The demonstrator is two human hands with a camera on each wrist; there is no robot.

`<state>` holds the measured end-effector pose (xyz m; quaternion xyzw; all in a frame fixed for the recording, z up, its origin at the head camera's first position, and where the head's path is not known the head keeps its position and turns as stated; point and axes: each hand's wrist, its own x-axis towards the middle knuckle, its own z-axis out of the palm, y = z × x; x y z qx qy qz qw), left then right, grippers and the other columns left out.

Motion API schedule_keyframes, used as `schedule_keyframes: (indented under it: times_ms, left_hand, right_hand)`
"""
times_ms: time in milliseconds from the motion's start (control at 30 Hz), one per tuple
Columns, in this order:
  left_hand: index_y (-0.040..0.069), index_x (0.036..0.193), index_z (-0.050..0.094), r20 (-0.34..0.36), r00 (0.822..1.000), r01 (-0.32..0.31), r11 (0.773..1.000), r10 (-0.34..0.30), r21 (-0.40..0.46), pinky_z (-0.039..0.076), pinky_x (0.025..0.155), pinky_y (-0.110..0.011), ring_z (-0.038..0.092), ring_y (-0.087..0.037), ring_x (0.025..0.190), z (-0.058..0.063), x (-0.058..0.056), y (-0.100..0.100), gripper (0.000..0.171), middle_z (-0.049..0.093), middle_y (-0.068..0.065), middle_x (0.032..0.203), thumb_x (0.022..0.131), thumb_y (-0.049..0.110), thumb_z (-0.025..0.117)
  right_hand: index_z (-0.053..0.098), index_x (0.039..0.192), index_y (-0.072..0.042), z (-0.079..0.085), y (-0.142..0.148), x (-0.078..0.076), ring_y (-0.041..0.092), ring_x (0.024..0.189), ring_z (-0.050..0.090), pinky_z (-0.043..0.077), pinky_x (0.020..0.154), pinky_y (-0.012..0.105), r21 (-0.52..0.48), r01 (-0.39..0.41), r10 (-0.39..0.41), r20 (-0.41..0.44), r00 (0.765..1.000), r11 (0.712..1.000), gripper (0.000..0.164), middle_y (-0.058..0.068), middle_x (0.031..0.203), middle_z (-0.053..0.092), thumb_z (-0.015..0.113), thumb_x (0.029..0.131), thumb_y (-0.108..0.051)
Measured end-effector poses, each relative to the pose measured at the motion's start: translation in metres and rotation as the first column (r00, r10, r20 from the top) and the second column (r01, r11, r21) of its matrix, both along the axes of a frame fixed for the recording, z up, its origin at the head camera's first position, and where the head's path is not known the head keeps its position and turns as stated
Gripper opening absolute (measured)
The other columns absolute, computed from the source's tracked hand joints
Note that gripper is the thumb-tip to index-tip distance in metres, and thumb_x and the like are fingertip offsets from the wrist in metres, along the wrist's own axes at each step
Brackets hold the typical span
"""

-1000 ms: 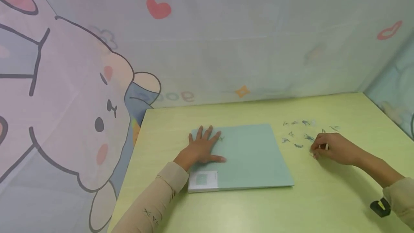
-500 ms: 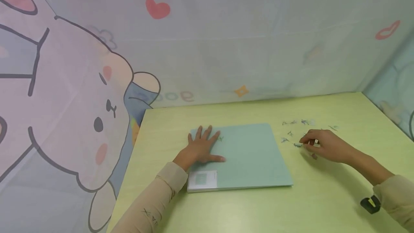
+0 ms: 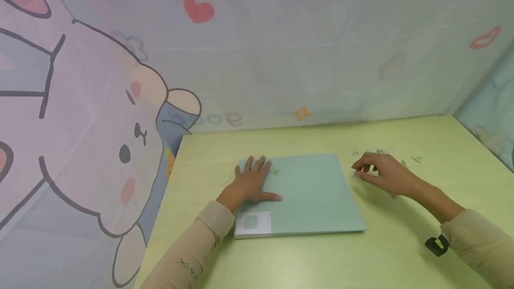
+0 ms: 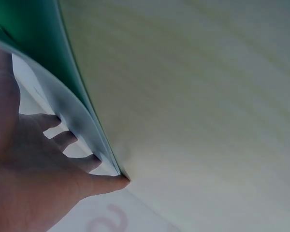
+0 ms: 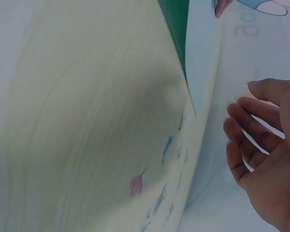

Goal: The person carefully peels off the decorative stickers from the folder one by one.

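In the head view my left hand [image 3: 250,184] rests with spread fingers on the left side of a mint-green book [image 3: 311,195]. By its fingertips a small green sprig [image 3: 275,171] shows on the cover. The left wrist view has this hand's fingers along the book's edge. My right hand [image 3: 381,173] is over the loose sprig-like cutouts at the book's right, thumb and index tips right at a small pale one [image 3: 353,172]. Its fingers are loosely curved in the right wrist view, with nothing seen between them. A pink tulip cutout [image 5: 136,185] lies on the table.
More thin leafy cutouts [image 3: 416,159] are scattered on the light yellow-green table [image 3: 313,262]. A cartoon-printed cloth [image 3: 281,66] stands along the back and left. A dark strap piece [image 3: 437,245] hangs at the right sleeve.
My right hand has moved left across the cutouts, from near the tulip toward the book's right edge. The left hand and the book have stayed in place.
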<state>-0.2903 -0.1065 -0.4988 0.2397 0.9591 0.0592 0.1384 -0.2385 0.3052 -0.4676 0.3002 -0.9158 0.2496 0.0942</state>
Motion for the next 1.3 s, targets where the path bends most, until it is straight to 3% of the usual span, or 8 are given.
schedule_keyframes:
  times_ms: [367,600,833,1033,1300]
  left_hand:
    - [0.017,0.172,0.017,0.002,1.000,0.012,1.000,-0.012,0.016,0.012,0.120,-0.077,0.000,-0.044,0.162,0.003,0.000,-0.002,0.119,0.007,-0.009,0.179,0.085,0.081,0.068]
    - [0.014,0.171,0.018,0.012,1.000,0.012,1.000,-0.012,0.027,0.012,0.119,-0.078,0.001,-0.045,0.162,0.003,-0.004,-0.002,0.121,0.009,-0.010,0.178,0.085,0.080,0.070]
    - [0.011,0.171,0.018,0.035,0.999,0.001,0.999,-0.003,0.050,0.011,0.119,-0.079,0.001,-0.046,0.162,-0.003,-0.001,0.001,0.125,0.010,-0.011,0.178,0.082,0.080,0.072]
    - [0.012,0.171,0.016,0.017,1.000,-0.018,1.000,0.018,0.011,0.011,0.121,-0.076,-0.001,-0.044,0.162,-0.001,-0.001,0.009,0.127,0.008,-0.009,0.178,0.081,0.084,0.070]
    - [0.013,0.171,0.017,0.001,1.000,-0.014,1.000,0.014,-0.025,0.014,0.121,-0.076,0.001,-0.043,0.162,-0.002,-0.004,0.015,0.128,0.008,-0.008,0.179,0.080,0.086,0.068]
  right_hand:
    - [0.078,0.114,-0.013,0.012,-0.036,-0.015,0.004,0.089,0.063,0.055,0.074,0.037,-0.090,-0.027,0.031,0.038,0.999,0.996,0.015,-0.013,0.101,0.070,0.075,0.100,-0.011]
    - [0.079,0.113,-0.016,0.013,-0.068,-0.031,0.008,0.088,0.064,0.055,0.076,0.041,-0.169,0.004,0.007,0.065,0.998,0.986,0.013,-0.010,0.100,0.071,0.074,0.102,-0.017]
    - [0.079,0.116,-0.014,0.011,-0.098,-0.043,0.012,0.091,0.065,0.054,0.079,0.038,-0.212,0.008,0.023,0.142,0.990,0.977,0.016,-0.008,0.102,0.072,0.073,0.102,-0.019]
    - [0.079,0.115,-0.013,0.014,-0.119,-0.055,0.015,0.091,0.065,0.054,0.077,0.036,-0.248,0.028,0.013,0.164,0.986,0.968,0.015,-0.005,0.103,0.073,0.074,0.102,-0.018]
    - [0.077,0.119,-0.004,0.002,-0.139,-0.067,0.020,0.092,0.068,0.056,0.073,0.034,-0.222,-0.007,0.053,0.203,0.978,0.975,0.022,0.005,0.109,0.072,0.076,0.100,-0.016]
